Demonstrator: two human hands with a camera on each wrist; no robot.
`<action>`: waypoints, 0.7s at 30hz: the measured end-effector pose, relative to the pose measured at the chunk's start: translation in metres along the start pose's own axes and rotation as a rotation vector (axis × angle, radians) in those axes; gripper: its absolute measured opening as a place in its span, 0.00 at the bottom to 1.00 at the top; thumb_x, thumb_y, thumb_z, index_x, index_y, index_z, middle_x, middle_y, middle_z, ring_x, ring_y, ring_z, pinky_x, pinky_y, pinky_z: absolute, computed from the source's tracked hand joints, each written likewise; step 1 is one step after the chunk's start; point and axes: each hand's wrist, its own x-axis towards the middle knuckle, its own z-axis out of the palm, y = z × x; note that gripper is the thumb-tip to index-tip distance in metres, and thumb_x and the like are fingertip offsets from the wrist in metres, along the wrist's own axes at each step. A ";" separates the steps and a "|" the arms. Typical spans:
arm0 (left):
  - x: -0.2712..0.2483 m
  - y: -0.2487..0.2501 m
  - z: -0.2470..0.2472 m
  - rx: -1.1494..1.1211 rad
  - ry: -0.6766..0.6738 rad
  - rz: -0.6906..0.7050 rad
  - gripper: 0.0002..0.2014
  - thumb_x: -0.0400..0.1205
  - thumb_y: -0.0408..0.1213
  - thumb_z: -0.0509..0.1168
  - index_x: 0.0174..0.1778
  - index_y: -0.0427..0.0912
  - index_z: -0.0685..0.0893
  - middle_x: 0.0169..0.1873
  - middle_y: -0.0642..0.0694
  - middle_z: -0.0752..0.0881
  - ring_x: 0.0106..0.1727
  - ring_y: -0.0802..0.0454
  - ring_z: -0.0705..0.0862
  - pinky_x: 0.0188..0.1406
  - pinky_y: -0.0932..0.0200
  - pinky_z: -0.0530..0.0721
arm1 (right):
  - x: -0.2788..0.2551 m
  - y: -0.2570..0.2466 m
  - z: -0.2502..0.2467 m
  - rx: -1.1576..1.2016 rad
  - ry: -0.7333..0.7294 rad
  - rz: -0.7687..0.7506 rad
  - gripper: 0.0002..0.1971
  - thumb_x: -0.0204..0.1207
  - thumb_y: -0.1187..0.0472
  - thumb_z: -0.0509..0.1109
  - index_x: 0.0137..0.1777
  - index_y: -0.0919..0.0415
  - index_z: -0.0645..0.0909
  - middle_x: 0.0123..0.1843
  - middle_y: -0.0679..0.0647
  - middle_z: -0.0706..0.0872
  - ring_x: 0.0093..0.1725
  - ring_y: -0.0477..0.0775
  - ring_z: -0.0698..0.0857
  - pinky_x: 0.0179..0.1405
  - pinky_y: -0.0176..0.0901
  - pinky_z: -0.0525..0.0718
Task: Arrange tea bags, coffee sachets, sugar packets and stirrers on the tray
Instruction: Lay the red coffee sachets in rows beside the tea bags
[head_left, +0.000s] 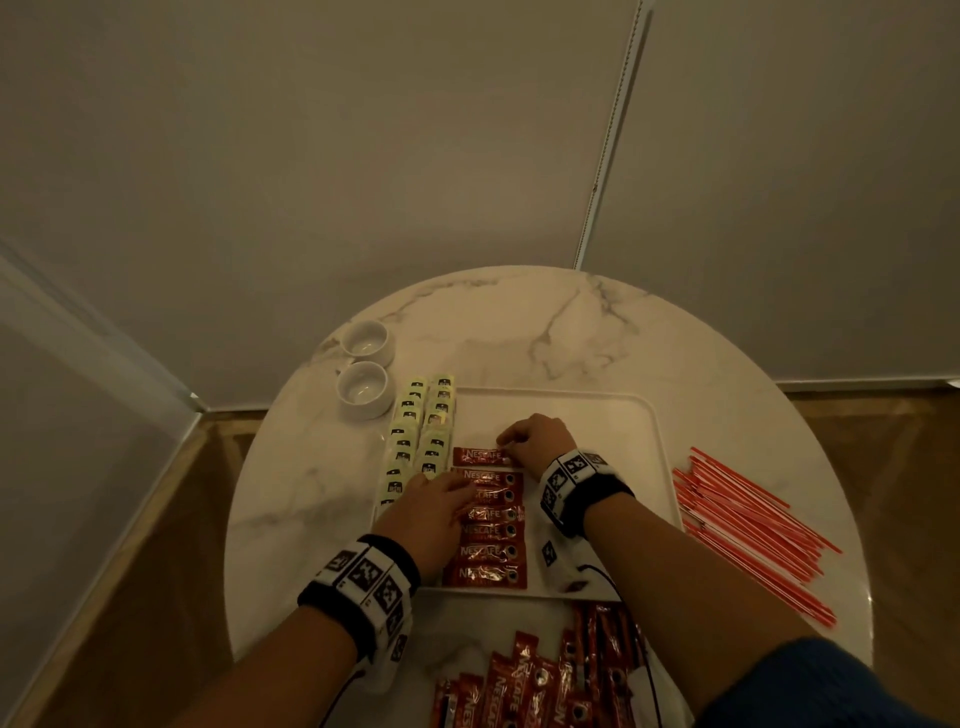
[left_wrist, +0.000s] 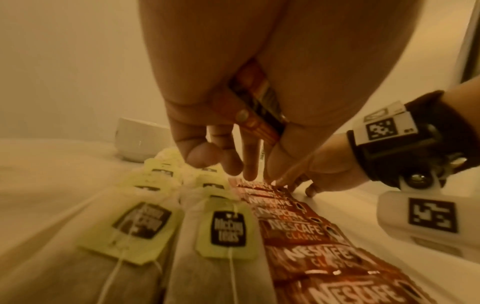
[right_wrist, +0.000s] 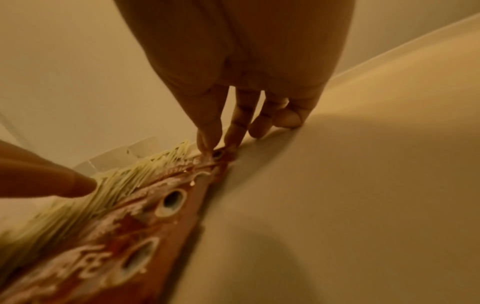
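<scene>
My right hand (head_left: 537, 441) is pinching the end of the top red Nescafe sachet (head_left: 480, 456) flat on the white tray (head_left: 613, 415), just beyond the column of "NESCAFE CLASSIC" sachets (head_left: 491, 530) under my left hand (head_left: 431, 512). That left hand lies over the column with fingers curled round a few spare sachets (left_wrist: 257, 102). Left of it sit two rows of tea bags (head_left: 421, 431) tagged "McCoy teas", and the orange stirrers (head_left: 753, 525) lie well off to the right of my right wrist.

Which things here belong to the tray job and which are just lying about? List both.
Job: tray; tea bags; coffee sachets; spare sachets; stirrers.
Lying about: two white cups; marble table.
</scene>
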 end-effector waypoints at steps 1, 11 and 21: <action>0.000 0.001 0.002 0.026 -0.009 0.011 0.24 0.85 0.38 0.55 0.79 0.56 0.65 0.79 0.57 0.64 0.73 0.49 0.63 0.75 0.50 0.67 | 0.002 -0.001 0.001 -0.023 0.012 0.010 0.09 0.76 0.57 0.69 0.49 0.45 0.89 0.57 0.53 0.86 0.57 0.52 0.84 0.58 0.42 0.83; -0.005 0.007 0.017 0.282 -0.060 0.033 0.25 0.83 0.44 0.57 0.78 0.60 0.64 0.83 0.53 0.54 0.73 0.42 0.63 0.70 0.42 0.70 | -0.003 -0.010 0.005 -0.252 -0.036 -0.118 0.08 0.76 0.49 0.69 0.51 0.39 0.87 0.57 0.49 0.80 0.64 0.55 0.71 0.64 0.53 0.75; -0.006 0.003 0.019 0.282 -0.076 0.036 0.25 0.83 0.44 0.57 0.78 0.60 0.64 0.83 0.54 0.54 0.74 0.42 0.62 0.71 0.40 0.68 | -0.003 -0.012 0.007 -0.274 -0.029 -0.131 0.07 0.77 0.49 0.68 0.49 0.38 0.88 0.56 0.47 0.81 0.65 0.55 0.71 0.64 0.54 0.75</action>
